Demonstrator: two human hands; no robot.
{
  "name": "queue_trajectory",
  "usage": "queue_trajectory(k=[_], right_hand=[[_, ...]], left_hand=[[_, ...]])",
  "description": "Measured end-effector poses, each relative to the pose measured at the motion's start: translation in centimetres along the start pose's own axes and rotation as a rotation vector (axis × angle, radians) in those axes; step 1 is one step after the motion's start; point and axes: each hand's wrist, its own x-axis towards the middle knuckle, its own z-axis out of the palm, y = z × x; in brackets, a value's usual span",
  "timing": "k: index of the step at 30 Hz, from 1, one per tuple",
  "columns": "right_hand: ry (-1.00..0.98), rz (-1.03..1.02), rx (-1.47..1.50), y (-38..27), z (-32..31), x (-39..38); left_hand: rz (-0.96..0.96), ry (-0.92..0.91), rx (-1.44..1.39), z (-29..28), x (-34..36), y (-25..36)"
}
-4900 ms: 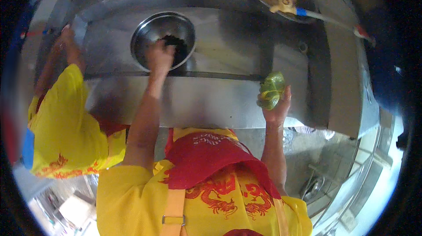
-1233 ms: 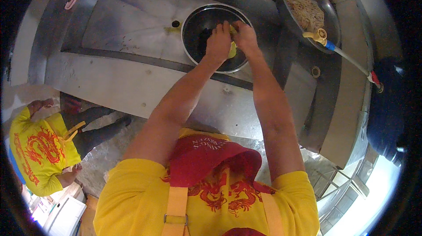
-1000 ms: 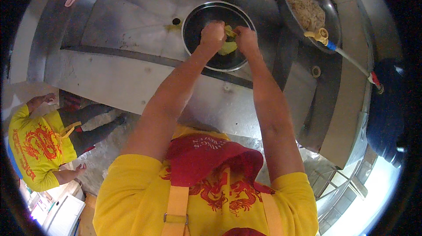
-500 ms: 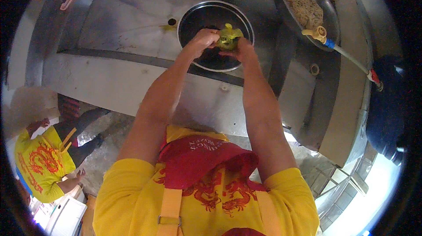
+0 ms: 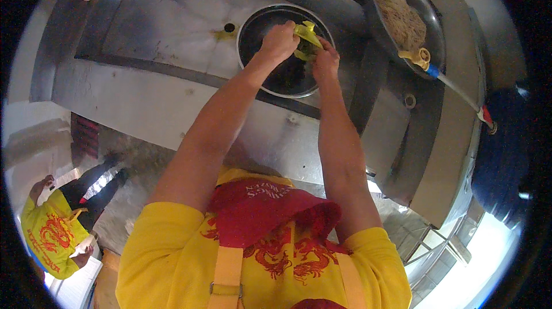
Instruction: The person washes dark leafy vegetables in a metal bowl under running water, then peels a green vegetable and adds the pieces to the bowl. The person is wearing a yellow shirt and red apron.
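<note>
A yellow-green leafy vegetable (image 5: 309,34), perhaps pickled greens, is stretched between my two hands. My left hand (image 5: 279,43) closes on its left edge with the fingers curled. On the other side, my right hand (image 5: 326,60) pinches its right end. Both hands are above a round, dark basin with a pale metal rim (image 5: 240,50). Lower down, between the hands, more greenish leaf hangs, and I cannot tell whether it touches the basin's inside.
The basin stands in a wide metal sink (image 5: 167,27) with a round drain hole (image 5: 229,27). At the far right is a large metal bowl (image 5: 375,12) of pale strips. A hose with a yellow nozzle (image 5: 415,57) crosses its rim. Another person (image 5: 57,228) is at the lower left.
My hands have moved slightly apart, and the bunched greens are now pulled out into a longer piece. My left hand has risen. The other person at the lower left has shifted.
</note>
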Motion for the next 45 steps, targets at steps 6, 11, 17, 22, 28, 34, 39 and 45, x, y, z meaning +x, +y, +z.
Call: queue_trajectory(k=[6,11,17,22,28,34,39,45], right_hand=[[-0.246,0.139,0.103,-0.1,-0.3,-1.4],[-0.172,0.25,-0.097,2.5,-3.5,1.0],[-0.155,-0.25,-0.682,2.7,-3.6,2.0],[-0.089,-0.472,-0.676,3.1,-3.2,4.6],[0.087,0.013,-0.247,2.0,-0.3,4.2],[0.134,-0.137,-0.42,9.7,-5.2,9.4],[0.057,0.357,0.155,0.2,-0.3,1.5],[-0.325,0.437,-0.258,-3.4,0.6,-0.7]], left_hand=[[-0.263,0.14,-0.351,1.0,0.6,-1.1],[-0.315,-0.06,-0.789,4.0,0.8,-2.7],[-0.319,-0.129,-1.169,5.2,-0.6,-1.5],[-0.289,-0.33,-0.943,2.8,-1.3,0.1],[-0.139,-0.454,-0.992,4.3,-1.0,-1.9],[-0.208,-0.393,-0.805,5.2,0.2,-4.6],[-0.114,0.064,-0.325,4.0,-0.2,-3.8],[0.1,0.129,-0.162,5.4,1.8,-6.1]])
